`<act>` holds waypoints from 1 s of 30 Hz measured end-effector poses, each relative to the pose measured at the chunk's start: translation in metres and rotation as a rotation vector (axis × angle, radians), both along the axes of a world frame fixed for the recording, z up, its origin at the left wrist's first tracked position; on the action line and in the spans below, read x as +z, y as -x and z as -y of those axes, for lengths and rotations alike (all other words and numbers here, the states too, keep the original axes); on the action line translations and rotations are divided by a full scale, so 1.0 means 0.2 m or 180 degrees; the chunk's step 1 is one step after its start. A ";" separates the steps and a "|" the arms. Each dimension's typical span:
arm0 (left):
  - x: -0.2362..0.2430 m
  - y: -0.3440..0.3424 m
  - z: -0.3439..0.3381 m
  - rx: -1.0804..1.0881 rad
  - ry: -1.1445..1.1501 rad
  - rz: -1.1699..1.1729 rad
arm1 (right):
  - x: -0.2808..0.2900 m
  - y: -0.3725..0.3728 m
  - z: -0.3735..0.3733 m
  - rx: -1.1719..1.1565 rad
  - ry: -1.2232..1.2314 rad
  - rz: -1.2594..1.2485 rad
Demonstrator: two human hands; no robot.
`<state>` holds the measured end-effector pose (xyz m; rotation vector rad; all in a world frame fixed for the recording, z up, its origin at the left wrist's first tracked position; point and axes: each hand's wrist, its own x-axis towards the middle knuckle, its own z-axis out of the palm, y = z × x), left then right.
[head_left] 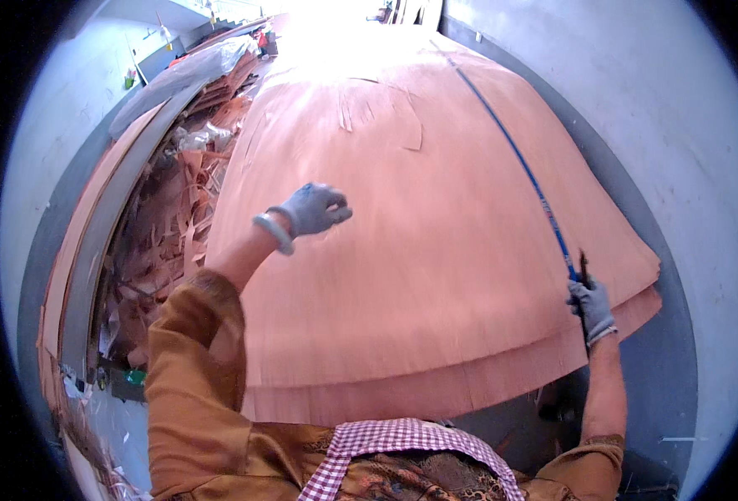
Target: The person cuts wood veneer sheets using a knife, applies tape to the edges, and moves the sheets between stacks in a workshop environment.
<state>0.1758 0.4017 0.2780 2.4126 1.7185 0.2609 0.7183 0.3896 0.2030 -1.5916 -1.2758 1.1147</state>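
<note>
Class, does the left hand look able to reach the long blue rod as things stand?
Probably yes: the left hand appears empty, and only reddish wood veneer lies between it and the long blue rod gripped by the right hand.

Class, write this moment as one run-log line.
left hand: above sheet | right hand: holding dark tool at near end of blue strip | scraps: left of sheet

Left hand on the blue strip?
No, the left hand is over the veneer sheets, apart from the blue strip, whose near end meets the right hand.
</note>
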 end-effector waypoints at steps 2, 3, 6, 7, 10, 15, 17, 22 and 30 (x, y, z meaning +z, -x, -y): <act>-0.05 -0.02 -0.28 0.0261 -0.0090 -0.0056 | -0.15 0.05 -0.17 0.0035 -0.0170 0.0468; -0.04 -0.07 -0.41 0.0497 0.0073 -0.0063 | -0.25 0.02 -0.23 0.0072 -0.0348 0.0827; -0.11 -0.11 -0.69 0.1337 0.0197 -0.0241 | -0.29 0.22 -0.21 -0.0133 0.0106 0.1032; -0.14 -0.15 -0.78 0.1581 0.0163 -0.0275 | -0.34 0.21 -0.20 -0.0191 -0.0042 0.1244; -0.28 -0.25 -1.04 0.2217 0.0034 -0.0117 | -0.40 0.21 -0.19 -0.0325 -0.0287 0.1567; -0.43 -0.31 -1.29 0.2668 0.0093 -0.0179 | -0.44 0.25 -0.19 -0.0350 -0.0487 0.1639; -0.49 -0.30 -1.38 0.2716 -0.0168 -0.0496 | -0.44 0.26 -0.20 -0.0411 -0.0235 0.1608; -0.52 -0.25 -1.53 0.2656 -0.0307 -0.0276 | -0.39 0.33 -0.20 -0.0408 -0.0210 0.1876; -0.48 -0.24 -1.59 0.2479 -0.1089 0.2238 | -0.45 0.29 -0.20 -0.0506 -0.0224 0.1298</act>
